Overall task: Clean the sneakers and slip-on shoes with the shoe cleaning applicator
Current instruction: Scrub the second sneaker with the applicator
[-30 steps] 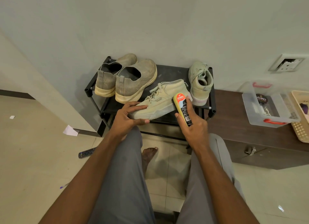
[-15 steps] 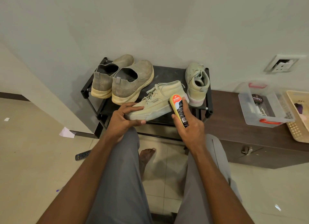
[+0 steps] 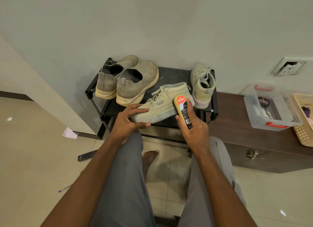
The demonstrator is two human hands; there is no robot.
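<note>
Right hand grips shoe cleaning applicator, fingers wrapped round body, red-capped end pressed against heel side of sneaker. Left hand clasps sneaker's toe, thumb under sole, steadying it at front edge of black rack.

Compared with second ago: applicator little shifted along sneaker's heel side, left hold unchanged. Judgement: rubbing stroke under way on first sneaker.

Second sneaker right of held sneaker, slip-on shoes behind-left, both untouched. Most of task ahead.
</note>
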